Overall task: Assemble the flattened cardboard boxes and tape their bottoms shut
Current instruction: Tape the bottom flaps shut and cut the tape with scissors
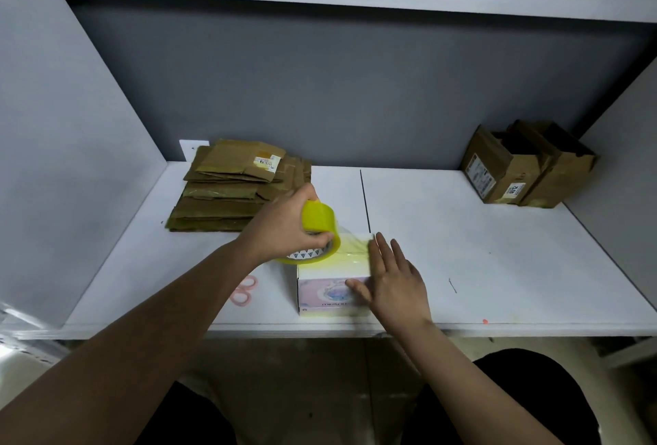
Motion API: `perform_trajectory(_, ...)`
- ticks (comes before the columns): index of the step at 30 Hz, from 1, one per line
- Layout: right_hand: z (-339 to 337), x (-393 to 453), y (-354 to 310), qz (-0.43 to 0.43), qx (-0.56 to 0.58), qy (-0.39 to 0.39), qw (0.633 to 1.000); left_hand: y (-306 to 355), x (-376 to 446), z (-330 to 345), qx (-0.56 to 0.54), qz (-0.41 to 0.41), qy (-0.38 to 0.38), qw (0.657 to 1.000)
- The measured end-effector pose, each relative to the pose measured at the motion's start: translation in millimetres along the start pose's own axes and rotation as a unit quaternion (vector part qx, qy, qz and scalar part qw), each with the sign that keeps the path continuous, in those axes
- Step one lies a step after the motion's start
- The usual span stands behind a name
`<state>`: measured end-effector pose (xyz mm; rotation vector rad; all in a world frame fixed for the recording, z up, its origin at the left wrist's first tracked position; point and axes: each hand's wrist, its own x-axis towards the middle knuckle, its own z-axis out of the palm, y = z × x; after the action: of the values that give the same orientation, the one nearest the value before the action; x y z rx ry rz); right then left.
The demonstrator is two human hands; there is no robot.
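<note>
While both hands work at the front edge of the white table (497, 249), the items stand as follows.

Box: small white cardboard box with a pastel print on its near side (332, 277), at the table's front edge near the middle; a yellow-tinted strip of tape lies across its top.
Tape: yellow roll of translucent packing tape (318, 222), above the box's left end, its strip running onto the box.
Left hand (284, 227): fingers curled round the tape roll.
Right hand (394, 284): fingers straight, flat on the box's right end, thumb on the near side.
Flat stock: stack of flattened brown cardboard boxes (231, 192), back left.
Finished stock: assembled brown cardboard boxes (522, 167), back right corner.
Scissors: pink-handled scissors (243, 290), just left of the box.
</note>
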<state>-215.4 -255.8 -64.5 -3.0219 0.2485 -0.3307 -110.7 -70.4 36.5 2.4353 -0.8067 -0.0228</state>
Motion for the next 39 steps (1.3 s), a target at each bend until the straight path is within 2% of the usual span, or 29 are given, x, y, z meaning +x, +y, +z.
perform_trajectory(4, -4.7, -1.1, -13.0, -0.01, 0.043, 0.0, 0.999, -0.9, -2.7, -2.1, -0.001, -0.004, 0.004, 1.0)
perform_trajectory(9, 4.2, -0.3, -28.0, -0.052, 0.03, -0.018, 0.998, -0.6, -2.5, -1.4, -0.003, -0.006, 0.005, 1.0)
perform_trajectory(14, 11.8, -0.2, -26.3, -0.054, 0.007, -0.024, 0.998, -5.3, -4.1, 3.3, 0.039, 0.036, 0.014, 0.998)
perform_trajectory(19, 17.2, -0.1, -22.0, -0.06, -0.001, -0.006, 0.998, -8.7, -4.5, -1.1, 0.02, 0.074, 0.003, 0.997)
perform_trajectory(21, 18.2, 0.6, -18.3, -0.069, -0.014, 0.004, 0.998, -7.7, -0.9, -6.3, 0.056, 0.099, -0.006, 0.994)
perform_trajectory(25, 23.6, 3.9, -14.8, -0.092, -0.019, 0.054, 0.994, -9.6, 4.9, -21.7, 0.249, 0.141, -0.086, 0.954)
perform_trajectory(27, 24.5, 3.7, -14.8, -0.098, -0.017, 0.066, 0.993, -10.7, 4.1, -23.4, 0.292, 0.157, -0.118, 0.936)
perform_trajectory(30, 26.0, 5.0, -13.3, -0.106, -0.02, 0.083, 0.991, -13.0, 3.3, -23.1, 0.364, 0.201, -0.124, 0.901)
perform_trajectory(34, 25.0, 4.8, -14.3, -0.107, -0.031, 0.089, 0.99, -19.5, 1.2, -21.2, 0.4, 0.214, -0.126, 0.882)
perform_trajectory(39, 22.4, 3.2, -13.6, -0.107, -0.02, 0.081, 0.991, -31.3, -1.0, -11.4, 0.384, 0.2, -0.145, 0.89)
